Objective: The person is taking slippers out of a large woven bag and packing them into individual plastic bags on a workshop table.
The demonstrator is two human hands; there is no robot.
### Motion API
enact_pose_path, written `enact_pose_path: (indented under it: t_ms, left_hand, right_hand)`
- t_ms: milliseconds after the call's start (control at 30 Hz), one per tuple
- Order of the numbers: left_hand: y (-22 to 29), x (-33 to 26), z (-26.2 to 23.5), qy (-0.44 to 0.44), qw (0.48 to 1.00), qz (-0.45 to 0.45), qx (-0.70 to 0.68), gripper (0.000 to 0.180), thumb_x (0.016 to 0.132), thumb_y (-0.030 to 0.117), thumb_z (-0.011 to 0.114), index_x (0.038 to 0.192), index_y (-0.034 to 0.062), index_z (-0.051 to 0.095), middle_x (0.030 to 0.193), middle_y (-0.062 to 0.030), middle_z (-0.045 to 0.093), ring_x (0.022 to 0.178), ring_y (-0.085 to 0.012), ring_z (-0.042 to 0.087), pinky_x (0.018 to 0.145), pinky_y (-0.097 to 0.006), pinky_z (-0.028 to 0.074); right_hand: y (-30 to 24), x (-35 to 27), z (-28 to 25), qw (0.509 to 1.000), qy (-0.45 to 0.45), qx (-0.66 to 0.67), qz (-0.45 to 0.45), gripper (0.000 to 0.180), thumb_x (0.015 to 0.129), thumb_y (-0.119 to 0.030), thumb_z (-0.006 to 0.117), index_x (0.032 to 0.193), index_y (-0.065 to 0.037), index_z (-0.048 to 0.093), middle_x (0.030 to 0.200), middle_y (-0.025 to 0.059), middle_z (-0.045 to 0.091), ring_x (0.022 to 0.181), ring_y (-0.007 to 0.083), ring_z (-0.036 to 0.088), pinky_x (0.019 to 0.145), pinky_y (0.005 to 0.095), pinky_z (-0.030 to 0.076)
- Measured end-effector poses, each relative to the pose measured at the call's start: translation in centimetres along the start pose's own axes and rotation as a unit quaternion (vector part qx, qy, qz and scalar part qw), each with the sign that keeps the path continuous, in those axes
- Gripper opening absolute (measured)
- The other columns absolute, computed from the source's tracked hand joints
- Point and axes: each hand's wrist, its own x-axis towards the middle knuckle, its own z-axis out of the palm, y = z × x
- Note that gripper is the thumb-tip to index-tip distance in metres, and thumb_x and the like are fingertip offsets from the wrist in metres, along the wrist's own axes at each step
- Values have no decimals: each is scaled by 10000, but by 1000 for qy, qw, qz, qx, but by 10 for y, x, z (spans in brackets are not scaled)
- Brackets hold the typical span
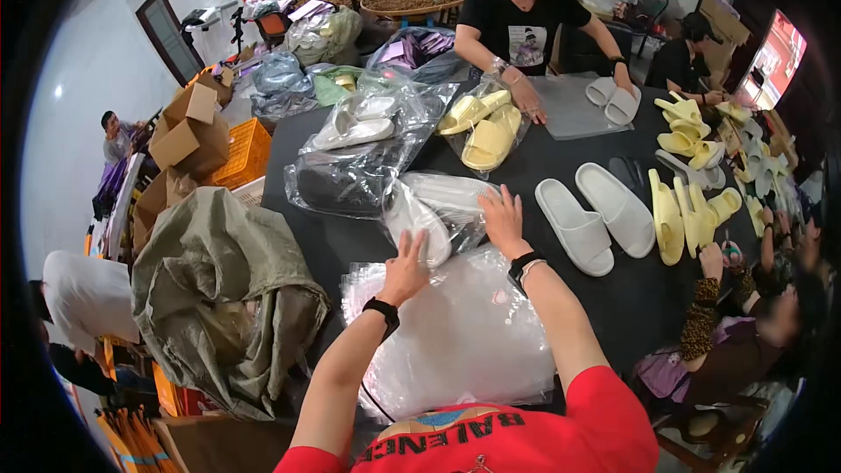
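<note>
A pair of white slide slippers point(423, 226) lies in a clear plastic bag on the dark table in front of me. My left hand point(408, 268) rests on the nearer slipper, its fingers stretched out. At the bag's right side, my right hand point(503, 220) touches the plastic with fingers apart and thumb over the other slipper. Under my wrists spreads a stack of clear plastic bags point(455, 333). To the right, a loose pair of white slippers point(574, 226) lies side by side, soles down.
Beyond my hands lie bagged white slippers point(355, 131) and bagged yellow slippers point(489, 136). Across the table a person point(526, 35) handles grey-white slippers point(615, 101) on a clear bag. Yellow slippers point(670, 219) line the right. A large woven sack point(228, 289) stands left.
</note>
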Motion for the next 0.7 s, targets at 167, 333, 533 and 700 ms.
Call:
enact_pose_path:
  t_ms: [167,333,533,700]
  left_hand:
    - [15,2,-16,168,976,33,-132,719,653,-2,638,1309,121,371,1323,-229,364,1192,-380,387,916,-439,376]
    - [63,2,-87,287,941,128,-129,500,677,-22,624,1157,70,518,1181,-149,507,1032,-332,484,898,-381,386]
    - [137,-18,-174,327,897,290,-63,365,681,24,658,1039,49,591,1053,-118,586,928,-298,545,781,-369,435]
    - [173,-41,-219,211,922,270,-180,353,797,123,643,1138,72,565,965,-76,609,822,-155,557,707,-279,452]
  right_hand:
    - [-3,6,-28,991,90,102,-14,249,754,-45,569,996,-89,601,1090,94,589,1109,373,484,926,423,409]
    - [-8,9,-92,977,141,156,-36,253,725,18,562,963,-62,591,997,99,610,1030,347,534,914,412,425]
    - [-10,-10,-163,959,153,239,-21,369,682,81,507,1017,-55,580,965,147,605,908,343,568,763,400,459]
    - [-5,-50,-183,898,-39,424,114,234,791,-74,551,1022,-42,576,790,77,606,691,149,591,568,272,465]
